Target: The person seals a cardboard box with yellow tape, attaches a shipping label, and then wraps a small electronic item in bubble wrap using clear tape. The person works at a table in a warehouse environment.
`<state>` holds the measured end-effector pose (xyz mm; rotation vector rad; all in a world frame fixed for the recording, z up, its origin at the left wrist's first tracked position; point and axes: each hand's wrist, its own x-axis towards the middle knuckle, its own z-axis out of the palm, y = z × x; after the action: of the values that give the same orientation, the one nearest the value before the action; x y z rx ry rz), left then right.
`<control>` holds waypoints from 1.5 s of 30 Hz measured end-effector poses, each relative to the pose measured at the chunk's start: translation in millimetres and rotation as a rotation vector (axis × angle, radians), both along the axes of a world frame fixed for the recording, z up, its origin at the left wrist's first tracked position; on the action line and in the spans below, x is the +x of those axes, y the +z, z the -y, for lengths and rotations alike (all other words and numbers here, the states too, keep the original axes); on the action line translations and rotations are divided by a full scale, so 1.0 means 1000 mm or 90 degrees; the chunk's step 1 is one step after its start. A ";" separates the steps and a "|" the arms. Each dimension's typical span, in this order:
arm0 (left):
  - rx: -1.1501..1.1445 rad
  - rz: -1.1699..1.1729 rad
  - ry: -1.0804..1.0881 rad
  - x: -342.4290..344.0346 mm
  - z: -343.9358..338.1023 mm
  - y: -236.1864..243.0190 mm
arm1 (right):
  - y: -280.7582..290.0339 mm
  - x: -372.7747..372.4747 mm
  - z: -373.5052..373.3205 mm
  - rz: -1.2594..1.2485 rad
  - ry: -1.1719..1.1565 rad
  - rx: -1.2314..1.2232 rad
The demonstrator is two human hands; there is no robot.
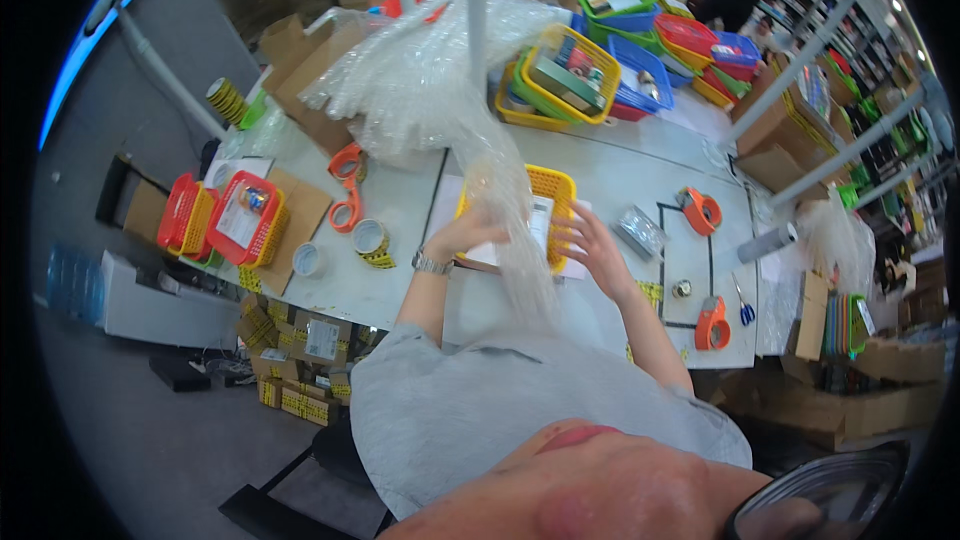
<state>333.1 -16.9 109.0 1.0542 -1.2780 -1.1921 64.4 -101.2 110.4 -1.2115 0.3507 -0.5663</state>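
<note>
A strip of bubble wrap runs lengthwise from the heap at the far counter edge toward the body, the left hand pinching it over the yellow basket while the right hand, fingers spread, touches its right edge.

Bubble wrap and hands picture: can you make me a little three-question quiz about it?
1. True or false: the left hand grips the clear plastic bubble wrap sheet.
2. What colour is the plastic mesh basket behind the hands? A red, B yellow, C blue.
3. Fill in: the right hand has its fingers ___.

Key: 1 true; 2 B; 3 spread open.
</note>
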 end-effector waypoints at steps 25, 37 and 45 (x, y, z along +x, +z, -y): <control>-0.597 0.269 1.055 0.256 0.040 0.131 | 0.027 -0.180 0.014 -0.103 -0.652 0.042; 0.112 1.318 0.264 0.240 0.223 0.115 | 0.028 -0.162 -0.017 -0.245 -0.647 -0.196; -0.225 0.319 0.075 -0.019 0.097 0.054 | 0.030 -0.101 -0.039 -0.450 -0.693 -0.734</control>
<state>314.2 -114.4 163.2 1.1794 -1.7098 -0.5933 -36.3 -62.6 140.8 -2.3147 1.4683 -1.3666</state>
